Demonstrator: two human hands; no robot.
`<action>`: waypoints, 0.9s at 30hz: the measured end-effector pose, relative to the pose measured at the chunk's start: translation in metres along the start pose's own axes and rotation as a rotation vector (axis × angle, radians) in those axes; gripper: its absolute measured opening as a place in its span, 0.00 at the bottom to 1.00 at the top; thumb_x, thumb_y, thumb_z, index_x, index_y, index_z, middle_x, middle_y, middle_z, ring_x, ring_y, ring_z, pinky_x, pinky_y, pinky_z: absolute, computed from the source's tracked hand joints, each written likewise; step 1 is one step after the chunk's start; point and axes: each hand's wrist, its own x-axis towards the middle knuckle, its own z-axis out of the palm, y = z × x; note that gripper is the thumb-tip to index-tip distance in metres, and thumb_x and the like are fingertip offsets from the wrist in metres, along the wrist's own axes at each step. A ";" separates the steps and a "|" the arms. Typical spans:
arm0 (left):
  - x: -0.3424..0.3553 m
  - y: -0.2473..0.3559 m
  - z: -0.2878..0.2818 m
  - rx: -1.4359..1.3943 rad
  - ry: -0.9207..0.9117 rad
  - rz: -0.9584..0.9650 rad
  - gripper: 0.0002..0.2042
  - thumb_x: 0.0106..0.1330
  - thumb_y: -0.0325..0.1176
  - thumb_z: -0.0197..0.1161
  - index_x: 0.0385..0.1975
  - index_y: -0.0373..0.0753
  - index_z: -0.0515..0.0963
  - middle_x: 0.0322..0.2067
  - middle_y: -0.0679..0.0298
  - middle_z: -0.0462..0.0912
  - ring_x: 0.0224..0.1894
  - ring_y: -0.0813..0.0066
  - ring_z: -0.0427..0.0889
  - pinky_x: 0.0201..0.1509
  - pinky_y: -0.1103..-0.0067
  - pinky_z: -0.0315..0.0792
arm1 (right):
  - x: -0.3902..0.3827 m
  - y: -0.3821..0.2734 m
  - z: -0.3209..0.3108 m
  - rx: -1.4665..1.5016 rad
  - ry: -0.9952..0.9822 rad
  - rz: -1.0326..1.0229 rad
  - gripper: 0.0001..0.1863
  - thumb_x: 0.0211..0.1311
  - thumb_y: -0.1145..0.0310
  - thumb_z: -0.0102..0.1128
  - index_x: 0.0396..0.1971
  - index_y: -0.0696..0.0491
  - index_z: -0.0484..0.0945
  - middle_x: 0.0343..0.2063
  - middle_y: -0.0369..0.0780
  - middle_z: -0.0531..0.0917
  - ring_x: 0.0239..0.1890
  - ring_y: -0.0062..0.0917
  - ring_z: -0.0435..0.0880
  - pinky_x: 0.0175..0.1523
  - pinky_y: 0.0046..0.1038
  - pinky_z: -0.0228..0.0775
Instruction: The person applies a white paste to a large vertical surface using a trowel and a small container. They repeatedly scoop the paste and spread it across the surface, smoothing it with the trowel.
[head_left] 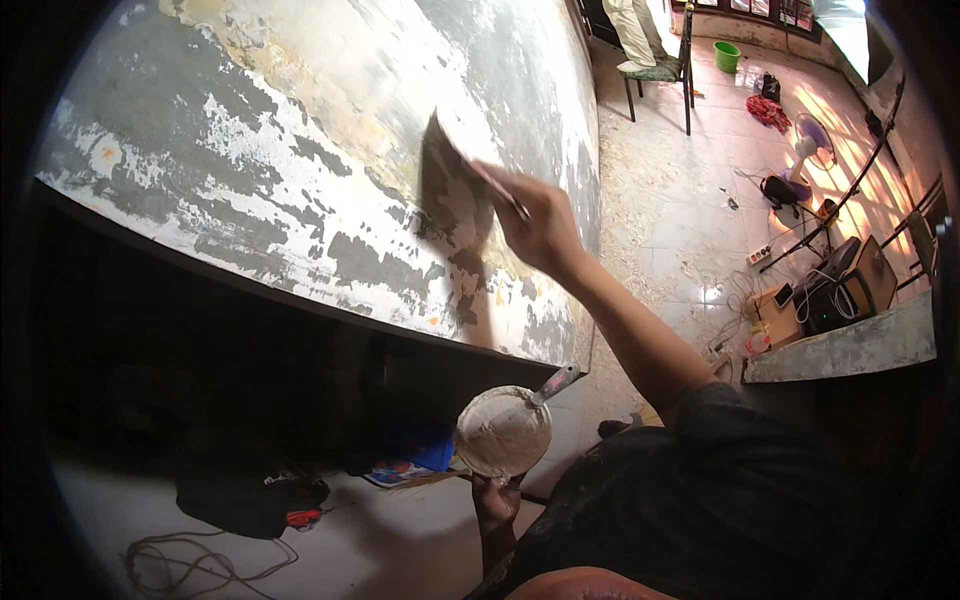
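My right hand (540,222) is raised against the patchy grey and white wall (330,160), its fingers closed round a thin, flat putty spreader (497,186) seen nearly edge-on. The spreader's far edge is at or very near the wall, and a dark shadow falls beside it. Lower down, my left hand (497,500) grips a round tub (462,440) of pale, thick putty (505,440) from beneath. A putty knife (556,384) rests in the tub, its speckled handle sticking out over the rim; most of its blade is hidden in the putty.
Flakes litter the tiled floor (640,190) beside the wall. A chair (660,70), a green bucket (727,56), a fan (812,145) and cables stand to the right. Below the wall's dark lower edge lie a black cloth (250,505) and a coiled cord (190,570).
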 end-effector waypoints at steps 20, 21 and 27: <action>0.007 0.000 0.010 -0.023 -0.010 -0.103 0.38 0.64 0.22 0.60 0.76 0.37 0.56 0.70 0.48 0.66 0.71 0.49 0.72 0.69 0.55 0.77 | -0.006 -0.044 -0.035 0.332 -0.046 0.160 0.18 0.78 0.71 0.54 0.63 0.57 0.78 0.55 0.51 0.86 0.51 0.33 0.88 0.50 0.30 0.82; 0.009 -0.001 0.011 -0.010 -0.037 -0.076 0.38 0.64 0.22 0.60 0.76 0.37 0.55 0.71 0.48 0.66 0.71 0.49 0.72 0.70 0.54 0.77 | 0.000 -0.043 -0.043 0.408 0.005 0.192 0.16 0.80 0.71 0.52 0.60 0.58 0.81 0.52 0.49 0.89 0.47 0.26 0.90 0.47 0.26 0.82; 0.007 -0.003 -0.005 0.019 -0.066 -0.040 0.38 0.65 0.21 0.60 0.77 0.37 0.55 0.72 0.48 0.64 0.73 0.47 0.69 0.72 0.52 0.75 | 0.042 0.035 -0.010 0.284 0.039 0.339 0.19 0.76 0.72 0.60 0.63 0.56 0.80 0.55 0.45 0.88 0.48 0.23 0.88 0.53 0.26 0.80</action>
